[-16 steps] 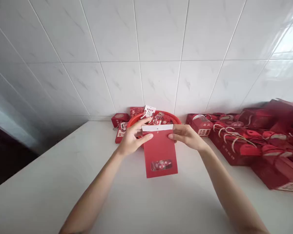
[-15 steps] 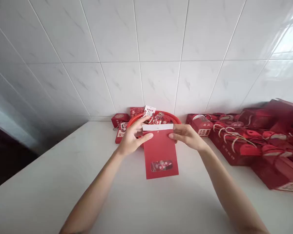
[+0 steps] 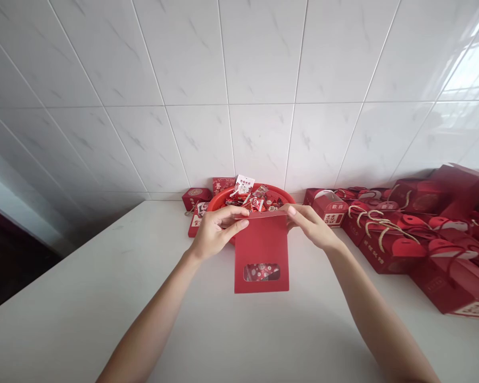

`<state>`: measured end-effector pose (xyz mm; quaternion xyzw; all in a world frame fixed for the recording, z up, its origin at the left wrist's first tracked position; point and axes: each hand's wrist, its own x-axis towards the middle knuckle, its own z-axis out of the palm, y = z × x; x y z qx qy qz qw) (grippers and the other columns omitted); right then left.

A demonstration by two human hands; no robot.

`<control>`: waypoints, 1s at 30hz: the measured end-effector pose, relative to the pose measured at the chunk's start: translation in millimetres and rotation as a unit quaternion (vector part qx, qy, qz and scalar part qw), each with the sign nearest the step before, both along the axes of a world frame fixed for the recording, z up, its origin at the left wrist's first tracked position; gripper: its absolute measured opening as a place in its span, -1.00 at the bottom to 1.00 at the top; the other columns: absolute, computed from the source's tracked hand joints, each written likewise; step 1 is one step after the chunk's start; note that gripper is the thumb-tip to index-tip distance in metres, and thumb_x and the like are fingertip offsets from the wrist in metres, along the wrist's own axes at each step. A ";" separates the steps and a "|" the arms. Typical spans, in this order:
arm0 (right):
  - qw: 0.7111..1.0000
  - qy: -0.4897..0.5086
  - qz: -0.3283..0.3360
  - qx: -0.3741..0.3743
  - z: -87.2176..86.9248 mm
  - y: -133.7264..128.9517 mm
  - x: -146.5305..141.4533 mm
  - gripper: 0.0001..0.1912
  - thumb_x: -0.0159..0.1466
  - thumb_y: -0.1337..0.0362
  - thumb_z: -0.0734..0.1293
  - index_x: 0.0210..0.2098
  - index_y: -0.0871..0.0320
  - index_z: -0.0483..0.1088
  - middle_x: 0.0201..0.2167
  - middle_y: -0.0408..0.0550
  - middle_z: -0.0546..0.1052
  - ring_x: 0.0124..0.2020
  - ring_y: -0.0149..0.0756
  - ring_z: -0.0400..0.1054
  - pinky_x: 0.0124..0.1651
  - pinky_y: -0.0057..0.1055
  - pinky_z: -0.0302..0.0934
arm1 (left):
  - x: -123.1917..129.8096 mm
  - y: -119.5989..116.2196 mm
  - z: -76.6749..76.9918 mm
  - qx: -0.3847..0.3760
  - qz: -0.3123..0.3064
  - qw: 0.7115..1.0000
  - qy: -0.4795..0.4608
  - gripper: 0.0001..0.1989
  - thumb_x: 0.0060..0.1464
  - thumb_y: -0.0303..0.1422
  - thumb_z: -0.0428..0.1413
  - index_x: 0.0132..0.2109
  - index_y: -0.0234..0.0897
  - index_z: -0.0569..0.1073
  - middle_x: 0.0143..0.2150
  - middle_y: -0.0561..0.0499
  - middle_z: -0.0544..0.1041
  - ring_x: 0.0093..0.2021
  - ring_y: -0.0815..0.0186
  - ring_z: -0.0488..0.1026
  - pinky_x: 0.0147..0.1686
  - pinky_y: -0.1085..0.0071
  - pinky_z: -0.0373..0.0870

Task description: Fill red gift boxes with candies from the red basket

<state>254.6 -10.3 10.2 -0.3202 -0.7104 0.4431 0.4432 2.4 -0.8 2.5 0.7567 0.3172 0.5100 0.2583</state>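
A flat red paper gift bag (image 3: pixel 261 242) hangs upright between my hands, above the white countertop. Through the clear window near its bottom, red patterned contents show. My left hand (image 3: pixel 215 229) pinches the bag's top left corner between thumb and fingers. At the top right corner, my right hand (image 3: pixel 309 223) grips the edge, its thumb on the folded top flap (image 3: pixel 263 214) and its fingers partly hidden behind the bag. Just behind the bag stands a red plastic basket (image 3: pixel 277 192) filled with red-wrapped candies (image 3: pixel 255 202) and a white card (image 3: pixel 244 184).
Small red boxes (image 3: pixel 195 198) sit left of the basket. Along the right side of the white countertop (image 3: pixel 123 276) stand several red gift boxes (image 3: pixel 395 247) with rope handles. A tiled wall (image 3: pixel 259 138) rises behind everything.
The white inner side of the top flap, upright before, is now folded down toward me, showing red. My right thumb has moved up onto the fold.
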 end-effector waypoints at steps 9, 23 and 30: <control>1.000 0.008 0.006 0.000 1.9 -2.4 -2.5 -0.62 0.24 -0.04 0.43 -0.32 0.20 0.50 -0.41 -0.07 0.54 -0.39 -0.30 0.46 -0.38 -0.42 0.37 | 0.3 -4.9 3.3 0.007 -0.026 0.999 0.017 -0.89 0.07 -0.35 0.24 -0.23 -0.21 0.62 -0.22 -0.05 0.67 -0.25 0.19 0.63 -0.30 0.31 0.64; 0.996 -0.062 0.018 0.056 0.1 -9.5 16.2 -0.62 0.32 -0.02 0.36 -0.25 0.20 0.55 -0.30 -0.01 0.59 -0.26 -0.24 0.47 -0.20 -0.34 0.36 | 7.0 -11.0 -1.5 -0.007 -0.002 0.999 0.047 -0.65 0.10 -0.12 0.26 0.01 -0.13 0.60 -0.02 -0.08 0.65 -0.11 0.08 0.63 -0.22 0.24 0.67; 0.914 -0.089 -0.343 0.198 38.4 -55.5 104.7 -0.66 0.23 0.00 0.44 -0.34 0.18 0.58 -0.41 -0.07 0.57 -0.35 -0.31 0.44 -0.28 -0.41 0.32 | 6.7 -5.3 2.7 -0.019 -0.029 0.998 0.057 -0.58 0.13 -0.04 0.22 0.00 -0.22 0.56 -0.10 -0.11 0.66 -0.06 0.11 0.61 0.00 0.19 0.59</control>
